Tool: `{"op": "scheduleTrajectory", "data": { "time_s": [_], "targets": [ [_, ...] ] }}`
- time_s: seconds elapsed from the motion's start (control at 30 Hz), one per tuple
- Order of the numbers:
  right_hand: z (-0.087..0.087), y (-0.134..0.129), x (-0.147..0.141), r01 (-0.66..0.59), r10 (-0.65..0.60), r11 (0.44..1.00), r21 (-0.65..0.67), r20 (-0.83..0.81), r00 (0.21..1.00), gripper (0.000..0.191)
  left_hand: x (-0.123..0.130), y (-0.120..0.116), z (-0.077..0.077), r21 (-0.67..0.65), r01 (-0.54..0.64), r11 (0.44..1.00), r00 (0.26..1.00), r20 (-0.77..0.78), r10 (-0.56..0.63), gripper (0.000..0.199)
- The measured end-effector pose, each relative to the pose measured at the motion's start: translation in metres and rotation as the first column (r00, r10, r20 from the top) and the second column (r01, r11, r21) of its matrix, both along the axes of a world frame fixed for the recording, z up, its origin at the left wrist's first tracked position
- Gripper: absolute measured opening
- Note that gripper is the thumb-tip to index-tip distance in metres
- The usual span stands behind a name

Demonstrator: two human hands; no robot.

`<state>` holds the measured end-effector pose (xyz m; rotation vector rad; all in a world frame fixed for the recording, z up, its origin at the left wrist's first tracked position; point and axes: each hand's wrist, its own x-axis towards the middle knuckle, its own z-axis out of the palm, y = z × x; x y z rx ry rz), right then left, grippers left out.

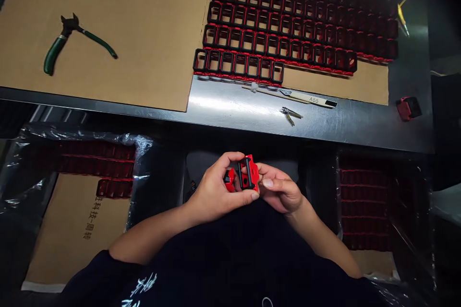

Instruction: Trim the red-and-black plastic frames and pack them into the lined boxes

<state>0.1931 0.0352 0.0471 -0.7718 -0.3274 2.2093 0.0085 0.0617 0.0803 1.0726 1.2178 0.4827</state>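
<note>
Red-and-black rectangular plastic frame (254,175), hand-held

The left hand's (216,182) grip pinches the frame between thumb and fingers, before the brushed-metal worktop (223,100). A second red-and-black plastic piece (230,181) sits, partly hidden, in the same hand. The right hand (283,189) is at the frame's right side; its grip state cannot be determined.

The shirt (230,254) is dark navy, almost black. Its left sleeve (103,268) and right sleeve (342,280) are short, leaving the forearms (162,230) bare. Near left, slanting white brush-like lettering (144,285) marks the cloth; right of it, a thin white loop (267,299) is partly cut off. Left hand (216,182) and right hand (284,189) are ungloved.
</note>
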Motion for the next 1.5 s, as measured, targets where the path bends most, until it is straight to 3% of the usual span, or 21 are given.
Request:
{"op": "scheduleTrajectory", "data": {
  "time_s": [0.23,0.33,0.53,0.7,1.1,1.3,1.5],
  "targets": [
    [-0.003,-0.003,-0.004,0.000,0.001,1.000,-0.014,0.085,0.996,0.035,-0.002,-0.002,0.001,0.266,0.053,0.962,0.990,-0.137,-0.017,0.063],
    [0.000,-0.004,-0.004,0.043,-0.046,0.999,0.021,0.147,0.988,0.032,-0.003,-0.002,0.001,0.303,0.069,0.950,0.989,-0.144,-0.025,0.064],
    [0.013,-0.007,0.003,-0.023,-0.104,0.963,0.270,0.446,0.889,0.023,-0.001,-0.003,-0.002,0.226,0.113,0.968,0.994,-0.028,-0.109,0.065],
    [0.017,-0.009,0.007,-0.083,-0.144,0.925,0.372,0.543,0.828,0.018,0.001,-0.003,-0.005,0.166,0.155,0.974,0.979,0.103,-0.174,0.065],
    [0.013,-0.008,0.008,-0.094,-0.112,0.927,0.364,0.506,0.855,0.023,0.001,0.000,-0.008,-0.103,0.106,0.989,0.930,0.363,-0.062,0.070],
    [0.010,-0.009,0.008,-0.049,-0.146,0.932,0.359,0.496,0.856,0.023,0.004,-0.002,-0.009,-0.018,0.096,0.995,0.949,0.304,-0.086,0.071],
    [0.007,-0.009,0.012,-0.045,-0.144,0.936,0.348,0.498,0.855,0.019,0.005,-0.002,-0.007,0.058,0.161,0.985,0.960,0.224,-0.170,0.073]
  ]
}}
